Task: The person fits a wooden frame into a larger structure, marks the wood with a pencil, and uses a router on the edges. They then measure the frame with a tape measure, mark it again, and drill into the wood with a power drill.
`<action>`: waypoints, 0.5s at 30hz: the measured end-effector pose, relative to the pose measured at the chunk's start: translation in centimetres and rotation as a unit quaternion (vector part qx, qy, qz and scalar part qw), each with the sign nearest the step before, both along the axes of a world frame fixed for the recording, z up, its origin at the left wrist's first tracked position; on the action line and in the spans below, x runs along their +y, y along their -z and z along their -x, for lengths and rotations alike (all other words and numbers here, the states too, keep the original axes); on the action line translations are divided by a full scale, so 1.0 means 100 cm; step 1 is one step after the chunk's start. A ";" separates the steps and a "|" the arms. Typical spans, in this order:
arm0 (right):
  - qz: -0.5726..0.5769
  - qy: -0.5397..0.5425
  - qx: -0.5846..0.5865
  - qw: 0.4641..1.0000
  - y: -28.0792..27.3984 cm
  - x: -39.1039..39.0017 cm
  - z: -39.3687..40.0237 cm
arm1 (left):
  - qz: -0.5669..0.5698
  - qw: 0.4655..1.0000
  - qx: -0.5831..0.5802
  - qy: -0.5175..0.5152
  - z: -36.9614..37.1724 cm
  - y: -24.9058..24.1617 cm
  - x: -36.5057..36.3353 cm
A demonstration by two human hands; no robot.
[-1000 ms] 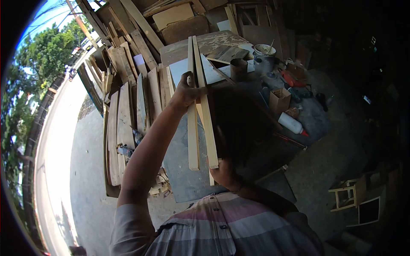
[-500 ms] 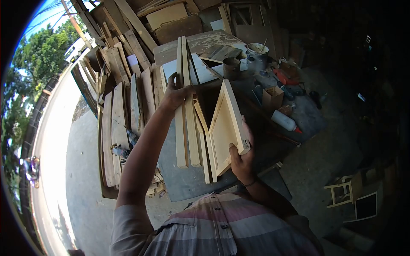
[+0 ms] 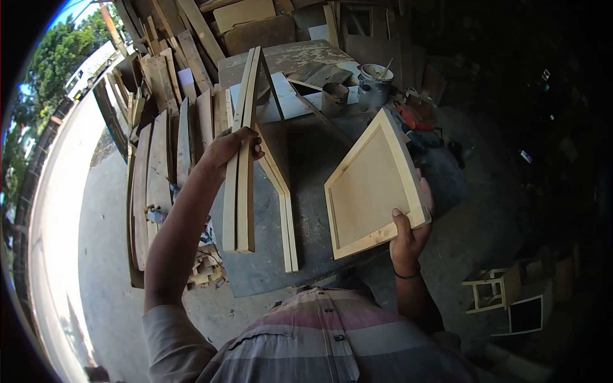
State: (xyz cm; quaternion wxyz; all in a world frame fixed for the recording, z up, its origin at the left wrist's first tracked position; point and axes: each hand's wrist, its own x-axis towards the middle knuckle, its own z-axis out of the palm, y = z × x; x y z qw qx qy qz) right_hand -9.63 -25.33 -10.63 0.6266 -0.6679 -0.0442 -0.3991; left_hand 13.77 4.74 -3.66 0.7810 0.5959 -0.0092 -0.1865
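Note:
My left hand [image 3: 235, 148] is wrapped around the upright pale bars of a wooden frame [image 3: 241, 210]; two bars lie side by side in the grip. Lower, angled rails [image 3: 285, 214] of pale wood stand just right of these bars; how they join is hidden. My right hand [image 3: 412, 237] grips the lower right corner of a framed wooden panel [image 3: 370, 185], thumb on its front and fingers behind. The panel is tilted, with a gap between it and the rails. Beneath both is a dark worktable [image 3: 313, 236].
Planks [image 3: 159, 159] lean in a stack on the left. A paint bucket [image 3: 375, 80], a rusty can [image 3: 334, 97] and a red tool [image 3: 408, 118] stand toward the back. A small wooden stool [image 3: 491, 290] is on the floor at right.
My right hand has moved right with the framed panel, away from the rails, and its face has turned more into view. My left hand has shifted left with the bars, now pressed together.

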 end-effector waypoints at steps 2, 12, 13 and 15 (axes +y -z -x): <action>-0.010 0.014 0.003 1.000 -0.002 -0.018 -0.006 | -0.051 0.998 -0.018 -0.006 -0.010 -0.006 0.003; -0.055 -0.028 -0.009 0.998 -0.024 -0.137 -0.058 | -0.251 0.966 -0.062 0.027 0.011 -0.025 -0.040; -0.045 -0.036 -0.008 0.998 -0.026 -0.153 -0.063 | -0.273 0.959 -0.067 0.023 0.012 -0.026 -0.051; -0.041 -0.043 -0.013 0.998 -0.024 -0.184 -0.076 | -0.283 0.957 -0.066 0.010 0.011 -0.032 -0.069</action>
